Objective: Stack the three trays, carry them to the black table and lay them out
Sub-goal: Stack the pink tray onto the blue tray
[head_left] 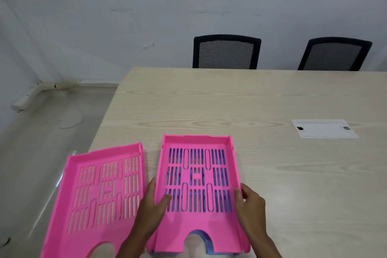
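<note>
A pink slotted tray (196, 222) sits nested on top of a blue tray (206, 242), whose colour shows through the slots and at the front cutout. My left hand (151, 207) grips the pink tray's left wall, thumb inside. On its right wall is my right hand (250, 205), fingers curled over the rim. A second pink tray (83, 201) lies alone to the left, angled, partly over the table's left edge.
The light wooden table (272, 100) stretches ahead and to the right, with a white cable hatch (323, 131) set in it. Two black mesh chairs (226, 52) (335, 54) stand at the far edge. Floor lies to the left.
</note>
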